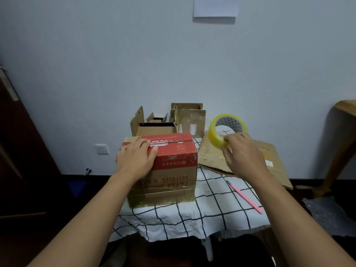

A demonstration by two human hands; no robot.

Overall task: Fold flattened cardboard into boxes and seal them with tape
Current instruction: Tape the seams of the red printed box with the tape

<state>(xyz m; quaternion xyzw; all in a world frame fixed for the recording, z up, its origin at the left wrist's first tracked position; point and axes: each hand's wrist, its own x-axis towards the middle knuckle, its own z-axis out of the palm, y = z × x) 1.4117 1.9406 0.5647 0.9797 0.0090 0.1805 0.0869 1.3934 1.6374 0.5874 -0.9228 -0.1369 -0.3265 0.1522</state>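
A red and brown cardboard box (173, 162) stands closed on the small table, tape wrapped around its lower part. My left hand (135, 158) lies flat on the box's top left corner, fingers straight over the flap seam. My right hand (242, 151) grips a yellow roll of clear tape (221, 130), held upright above flattened cardboard (269, 160) at the table's right side. A pink utility knife (245, 196) lies on the cloth to the right of the box.
Several folded open-topped boxes (159, 128) stand at the table's back against the wall. The checked tablecloth (192, 218) hangs over the front edge. A dark door (23, 151) is at left, a wooden table leg (339, 151) at right, and bubble wrap (327, 214) on the floor.
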